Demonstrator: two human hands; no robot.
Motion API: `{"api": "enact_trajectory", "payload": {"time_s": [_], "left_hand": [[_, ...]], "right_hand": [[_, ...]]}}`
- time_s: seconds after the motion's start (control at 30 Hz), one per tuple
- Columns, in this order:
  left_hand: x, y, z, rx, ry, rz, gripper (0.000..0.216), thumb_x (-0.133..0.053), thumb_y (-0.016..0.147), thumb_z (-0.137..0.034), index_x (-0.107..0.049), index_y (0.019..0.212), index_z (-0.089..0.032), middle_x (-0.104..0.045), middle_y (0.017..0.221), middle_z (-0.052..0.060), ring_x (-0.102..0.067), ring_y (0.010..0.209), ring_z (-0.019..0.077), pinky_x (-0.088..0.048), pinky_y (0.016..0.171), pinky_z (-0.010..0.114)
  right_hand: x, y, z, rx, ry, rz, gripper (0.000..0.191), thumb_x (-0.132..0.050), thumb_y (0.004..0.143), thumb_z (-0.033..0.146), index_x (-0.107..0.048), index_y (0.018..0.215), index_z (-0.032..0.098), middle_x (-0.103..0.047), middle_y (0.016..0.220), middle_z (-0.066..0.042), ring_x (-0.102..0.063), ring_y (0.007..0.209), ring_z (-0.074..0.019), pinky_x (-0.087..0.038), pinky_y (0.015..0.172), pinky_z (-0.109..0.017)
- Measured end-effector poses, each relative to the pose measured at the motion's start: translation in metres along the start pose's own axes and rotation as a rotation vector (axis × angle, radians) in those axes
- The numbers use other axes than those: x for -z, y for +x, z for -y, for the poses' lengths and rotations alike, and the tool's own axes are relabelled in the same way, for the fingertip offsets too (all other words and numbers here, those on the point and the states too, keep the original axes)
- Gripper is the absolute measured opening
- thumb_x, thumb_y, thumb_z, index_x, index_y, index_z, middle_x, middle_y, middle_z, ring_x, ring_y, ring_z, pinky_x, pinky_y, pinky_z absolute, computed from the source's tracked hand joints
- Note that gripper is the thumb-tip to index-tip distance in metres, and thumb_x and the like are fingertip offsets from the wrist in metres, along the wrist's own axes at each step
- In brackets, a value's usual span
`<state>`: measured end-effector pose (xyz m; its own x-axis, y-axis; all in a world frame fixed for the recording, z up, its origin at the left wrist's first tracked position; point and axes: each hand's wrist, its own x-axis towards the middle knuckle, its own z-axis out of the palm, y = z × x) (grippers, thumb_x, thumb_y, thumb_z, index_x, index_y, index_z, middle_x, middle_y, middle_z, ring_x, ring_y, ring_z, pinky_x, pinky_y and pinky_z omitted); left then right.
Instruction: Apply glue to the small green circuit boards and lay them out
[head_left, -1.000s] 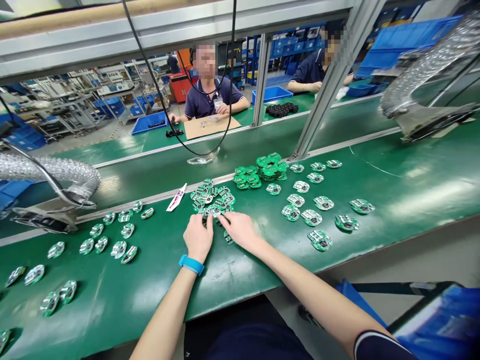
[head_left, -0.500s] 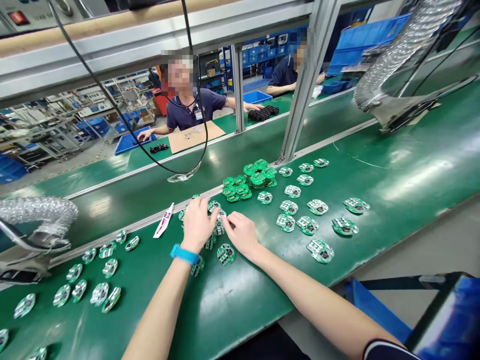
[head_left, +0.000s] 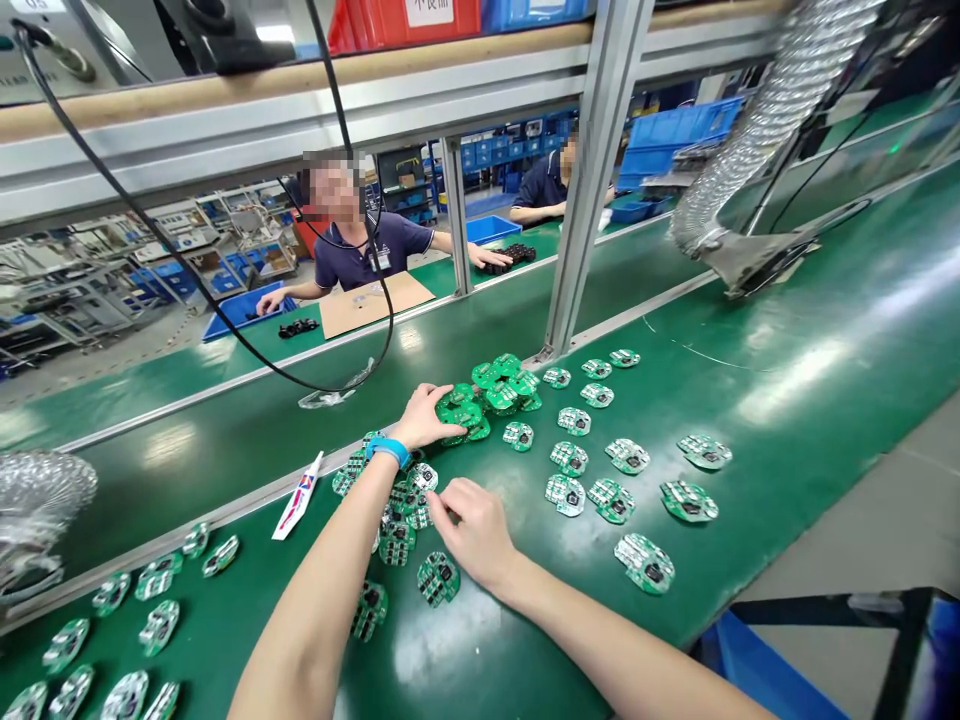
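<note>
My left hand, with a blue wristband, reaches forward and lies with spread fingers on a heap of green round circuit boards. My right hand rests on the green bench mat, its fingers curled at the edge of a nearer pile of circuit boards. One loose board lies just left of that hand. What the right fingers grip, if anything, is hidden.
Single boards lie spread to the right and more boards at the left. A small white tube lies left of the pile. Silver hoses hang at both sides. Two people sit across the conveyor.
My left hand has left the near pile and stretched forward to the farther green heap. The right hand stayed by the near pile. The view has tilted and shifted.
</note>
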<state>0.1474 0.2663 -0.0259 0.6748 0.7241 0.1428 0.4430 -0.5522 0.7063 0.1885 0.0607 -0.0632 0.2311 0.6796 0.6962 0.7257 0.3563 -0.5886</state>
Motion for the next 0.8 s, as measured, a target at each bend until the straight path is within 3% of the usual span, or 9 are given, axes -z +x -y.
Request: {"api": "enact_trajectory", "payload": {"time_s": [0.13,0.17,0.23,0.3,0.37,0.43,0.53,0.7,0.8], "left_hand": [[0.017,-0.049,-0.022,0.001,-0.24,-0.035,0.077,-0.076,0.08,-0.063,-0.061,0.143,-0.022,-0.063,0.141,0.015,-0.059,0.134,0.0326,-0.045,0.117,0.048],[0.02,-0.067,-0.029,0.027,-0.381,-0.002,0.072,-0.068,0.085,-0.067,-0.063,0.141,-0.021,-0.067,0.136,0.015,-0.064,0.129,0.0329,-0.05,0.112,0.049],[0.022,-0.108,-0.04,0.145,-0.813,0.091,0.069,-0.063,0.087,-0.072,-0.068,0.131,-0.019,-0.071,0.129,0.019,-0.069,0.122,0.0375,-0.056,0.103,0.055],[0.019,-0.147,-0.05,0.291,-1.166,0.162,0.067,-0.068,0.084,-0.074,-0.072,0.123,-0.02,-0.072,0.129,0.019,-0.07,0.118,0.042,-0.059,0.095,0.063],[0.014,-0.178,-0.056,0.415,-1.318,0.203,0.066,-0.073,0.081,-0.073,-0.072,0.124,-0.023,-0.072,0.13,0.017,-0.072,0.112,0.0423,-0.062,0.086,0.066],[0.01,-0.201,-0.06,0.481,-1.322,0.182,0.065,-0.078,0.08,-0.069,-0.072,0.125,-0.023,-0.073,0.127,0.016,-0.074,0.106,0.0392,-0.066,0.078,0.06],[0.006,-0.221,-0.065,0.466,-1.157,0.013,0.059,-0.089,0.075,-0.055,-0.076,0.116,-0.016,-0.074,0.12,0.018,-0.074,0.102,0.033,-0.069,0.067,0.043],[-0.01,-0.239,-0.078,0.39,-0.958,-0.267,0.053,-0.091,0.072,-0.051,-0.076,0.108,-0.014,-0.075,0.113,0.015,-0.075,0.095,0.0275,-0.065,0.056,0.029],[-0.024,-0.245,-0.081,0.371,-0.849,-0.402,0.041,-0.09,0.074,-0.048,-0.076,0.092,-0.015,-0.074,0.092,0.009,-0.074,0.073,0.0212,-0.056,0.047,0.022]], "right_hand": [[0.011,0.009,0.002,-0.125,0.141,-0.171,0.011,-0.059,0.101,0.028,-0.066,0.095,0.022,-0.069,0.092,-0.007,-0.064,0.088,-0.0211,-0.051,0.078,-0.034],[0.014,0.013,0.002,-0.179,0.193,-0.243,0.014,-0.063,0.098,0.031,-0.067,0.108,0.021,-0.07,0.105,-0.011,-0.065,0.099,-0.0235,-0.053,0.087,-0.038],[0.02,0.02,0.0,-0.312,0.35,-0.301,0.043,-0.071,0.091,0.04,-0.062,0.128,0.02,-0.067,0.125,-0.015,-0.064,0.115,-0.0271,-0.053,0.1,-0.044],[0.024,0.026,0.001,-0.476,0.599,-0.155,0.055,-0.074,0.087,0.048,-0.061,0.134,0.021,-0.069,0.129,-0.014,-0.067,0.115,-0.0278,-0.055,0.1,-0.045],[0.026,0.027,0.005,-0.627,0.821,0.088,0.054,-0.076,0.083,0.055,-0.067,0.123,0.021,-0.076,0.113,-0.011,-0.072,0.098,-0.0265,-0.059,0.087,-0.041],[0.027,0.023,0.012,-0.72,0.902,0.228,0.046,-0.08,0.077,0.059,-0.072,0.1,0.02,-0.077,0.087,-0.007,-0.071,0.078,-0.0236,-0.058,0.074,-0.037],[0.025,0.011,0.025,-0.722,0.861,0.213,0.042,-0.085,0.072,0.057,-0.069,0.077,0.019,-0.073,0.073,-0.004,-0.066,0.069,-0.0203,-0.055,0.071,-0.035],[0.015,-0.013,0.042,-0.749,0.842,0.037,0.036,-0.085,0.073,0.051,-0.069,0.076,0.019,-0.073,0.071,-0.003,-0.064,0.068,-0.0199,-0.054,0.07,-0.034],[0.008,-0.022,0.047,-0.755,0.817,-0.026,0.036,-0.082,0.076,0.053,-0.072,0.083,0.019,-0.075,0.079,-0.005,-0.066,0.074,-0.0209,-0.055,0.074,-0.035]]}}
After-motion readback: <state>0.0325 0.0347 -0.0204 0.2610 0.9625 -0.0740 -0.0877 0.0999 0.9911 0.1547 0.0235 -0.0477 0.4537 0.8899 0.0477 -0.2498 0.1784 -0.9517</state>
